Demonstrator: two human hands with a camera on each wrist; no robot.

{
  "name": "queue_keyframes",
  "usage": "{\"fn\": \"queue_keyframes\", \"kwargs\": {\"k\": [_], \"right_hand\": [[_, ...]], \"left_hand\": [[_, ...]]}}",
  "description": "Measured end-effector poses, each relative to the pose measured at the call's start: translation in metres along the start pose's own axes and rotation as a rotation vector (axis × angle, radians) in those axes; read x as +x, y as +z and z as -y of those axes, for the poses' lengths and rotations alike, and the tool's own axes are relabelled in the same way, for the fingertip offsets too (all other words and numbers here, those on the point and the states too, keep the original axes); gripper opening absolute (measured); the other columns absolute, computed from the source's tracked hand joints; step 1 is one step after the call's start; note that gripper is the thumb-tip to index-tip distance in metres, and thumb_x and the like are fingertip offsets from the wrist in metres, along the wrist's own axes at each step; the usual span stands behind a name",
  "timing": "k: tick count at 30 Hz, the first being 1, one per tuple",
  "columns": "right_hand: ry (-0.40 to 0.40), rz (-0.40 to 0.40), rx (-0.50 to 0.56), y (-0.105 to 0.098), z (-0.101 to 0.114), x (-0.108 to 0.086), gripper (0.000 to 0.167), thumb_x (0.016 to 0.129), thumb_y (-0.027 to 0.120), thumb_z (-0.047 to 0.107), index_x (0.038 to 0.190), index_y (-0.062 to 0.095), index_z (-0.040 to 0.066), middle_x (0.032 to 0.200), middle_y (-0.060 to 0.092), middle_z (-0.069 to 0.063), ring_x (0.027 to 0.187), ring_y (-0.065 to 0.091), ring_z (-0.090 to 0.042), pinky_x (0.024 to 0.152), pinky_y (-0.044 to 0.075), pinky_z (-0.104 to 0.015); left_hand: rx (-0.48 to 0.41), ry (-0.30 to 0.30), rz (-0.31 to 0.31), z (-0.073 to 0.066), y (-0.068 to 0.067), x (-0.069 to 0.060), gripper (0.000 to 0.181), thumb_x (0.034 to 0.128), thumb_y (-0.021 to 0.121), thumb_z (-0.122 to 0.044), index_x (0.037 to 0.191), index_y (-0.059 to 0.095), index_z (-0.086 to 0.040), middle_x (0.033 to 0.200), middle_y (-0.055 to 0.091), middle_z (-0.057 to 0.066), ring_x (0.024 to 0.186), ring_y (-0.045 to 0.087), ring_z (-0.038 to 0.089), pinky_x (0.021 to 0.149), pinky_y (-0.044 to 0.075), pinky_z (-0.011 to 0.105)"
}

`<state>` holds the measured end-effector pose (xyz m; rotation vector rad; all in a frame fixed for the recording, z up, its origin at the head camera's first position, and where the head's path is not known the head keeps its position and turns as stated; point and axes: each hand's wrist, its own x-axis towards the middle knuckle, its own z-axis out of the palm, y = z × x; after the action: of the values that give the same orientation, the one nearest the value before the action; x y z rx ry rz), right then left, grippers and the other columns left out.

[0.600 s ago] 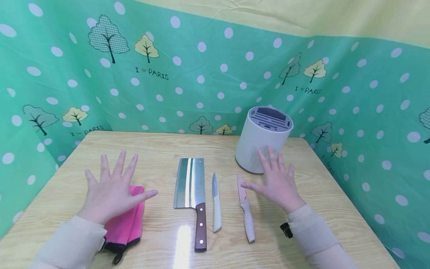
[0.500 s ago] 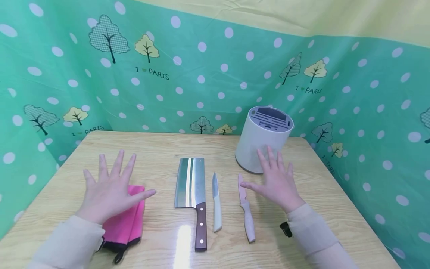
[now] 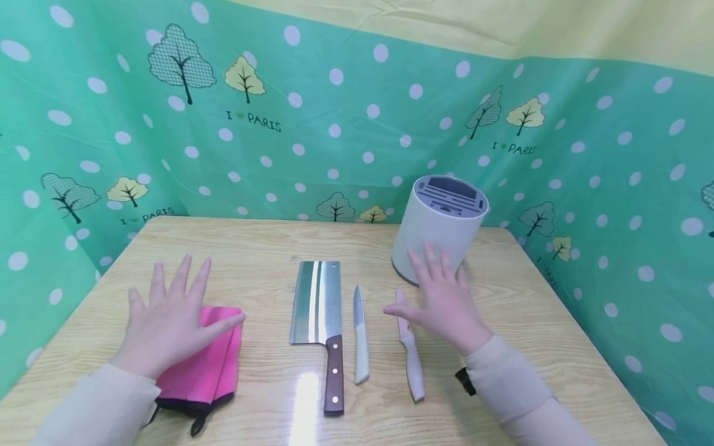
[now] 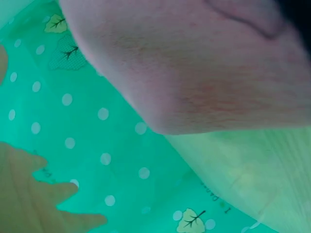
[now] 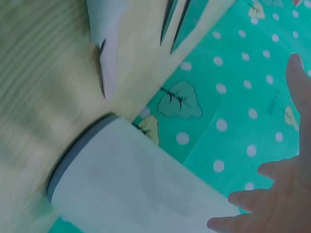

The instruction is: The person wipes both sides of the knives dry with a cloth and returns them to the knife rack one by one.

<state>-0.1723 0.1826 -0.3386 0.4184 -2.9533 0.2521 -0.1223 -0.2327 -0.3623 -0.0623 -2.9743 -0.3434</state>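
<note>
In the head view the left hand [image 3: 168, 319], fingers spread and palm down, hovers over a pink cloth item [image 3: 223, 365] with black trim, partly hiding it. The right hand [image 3: 446, 300] is spread too, in front of the white knife block [image 3: 435, 238], its thumb over the blade of a pinkish knife [image 3: 413, 365]. Between the hands lie a cleaver [image 3: 317, 303] with a dark brown handle and a small white-handled knife [image 3: 361, 353]. Neither hand holds anything. The right wrist view shows the block [image 5: 141, 179] beside the right hand [image 5: 286, 179].
The wooden table [image 3: 256, 241] is bordered at the back and sides by a green dotted curtain [image 3: 334, 111]. The block has slots in its top and stands near the back right of the table. A bright reflection lies left of the cleaver's handle.
Both hands have shifted to the left, the left hand showing more of the pink cloth item. The knives, the cleaver and the block have stayed in place on the table.
</note>
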Motion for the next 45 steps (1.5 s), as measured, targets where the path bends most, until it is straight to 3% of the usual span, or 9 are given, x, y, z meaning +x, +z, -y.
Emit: {"fn": "queue_keyframes", "kwargs": {"k": [7,17,25,30,33,37,41,45], "right_hand": [[-0.073,0.033,-0.068,0.011,0.013,-0.003,0.110,0.075,0.063,0.079,0.158,0.025,0.017,0.165,0.017,-0.016,0.150,0.017,-0.045,0.111,0.025,-0.072],[-0.143,0.076,-0.012,0.022,0.029,-0.009,0.107,0.077,0.061,0.078,0.157,0.027,0.015,0.165,0.019,-0.013,0.148,0.024,-0.044,0.117,0.024,-0.064],[-0.180,0.159,-0.036,0.028,0.046,-0.014,0.098,0.081,0.056,0.078,0.155,0.032,0.018,0.156,0.039,-0.012,0.143,0.037,-0.038,0.114,0.033,-0.060],[-0.233,0.169,-0.057,0.033,0.056,-0.018,0.094,0.083,0.053,0.078,0.151,0.040,0.015,0.140,0.056,-0.011,0.130,0.052,-0.034,0.113,0.037,-0.056],[-0.279,0.177,-0.070,0.037,0.061,-0.021,0.090,0.083,0.054,0.076,0.146,0.047,0.012,0.130,0.062,-0.010,0.118,0.060,-0.028,0.106,0.047,-0.049],[-0.303,0.214,-0.033,0.042,0.068,-0.023,0.081,0.085,0.058,0.071,0.138,0.053,0.010,0.122,0.066,-0.007,0.107,0.064,-0.024,0.089,0.055,-0.039],[-0.324,0.236,0.019,0.045,0.074,-0.026,0.063,0.088,0.063,0.062,0.122,0.061,0.009,0.104,0.067,-0.002,0.090,0.064,-0.016,0.074,0.056,-0.030],[-0.334,0.272,0.053,0.048,0.079,-0.028,0.046,0.091,0.063,0.053,0.104,0.064,0.009,0.081,0.059,0.006,0.069,0.053,-0.006,0.060,0.048,-0.021]], "left_hand": [[-0.030,-0.049,0.013,0.012,0.006,-0.003,0.104,0.0885,0.047,-0.075,0.159,0.011,-0.007,0.154,0.021,0.036,0.130,0.023,0.065,0.094,0.021,0.082],[-0.032,-0.109,0.184,0.028,0.010,-0.008,0.091,0.1002,0.033,-0.062,0.153,0.015,0.010,0.138,0.031,0.043,0.117,0.034,0.065,0.081,0.042,0.076],[-0.038,-0.126,0.274,0.032,0.019,-0.009,0.092,0.1021,0.027,-0.059,0.145,0.018,0.022,0.122,0.038,0.051,0.110,0.044,0.066,0.085,0.044,0.071],[-0.060,-0.126,0.321,0.035,0.024,-0.012,0.098,0.1010,0.023,-0.064,0.139,0.021,0.026,0.115,0.041,0.053,0.102,0.053,0.061,0.086,0.046,0.068],[-0.075,-0.135,0.347,0.036,0.026,-0.014,0.096,0.1013,0.023,-0.063,0.135,0.027,0.026,0.104,0.048,0.046,0.086,0.057,0.047,0.081,0.050,0.061],[-0.100,-0.138,0.357,0.037,0.029,-0.015,0.091,0.1018,0.024,-0.062,0.127,0.034,0.025,0.089,0.053,0.029,0.073,0.053,0.030,0.072,0.050,0.050],[-0.127,-0.141,0.362,0.036,0.031,-0.015,0.088,0.1021,0.024,-0.061,0.122,0.037,0.024,0.084,0.054,0.021,0.071,0.052,0.026,0.069,0.049,0.046],[-0.133,-0.141,0.370,0.034,0.032,-0.014,0.090,0.1019,0.025,-0.062,0.122,0.036,0.025,0.083,0.055,0.020,0.071,0.053,0.026,0.069,0.050,0.046]]}}
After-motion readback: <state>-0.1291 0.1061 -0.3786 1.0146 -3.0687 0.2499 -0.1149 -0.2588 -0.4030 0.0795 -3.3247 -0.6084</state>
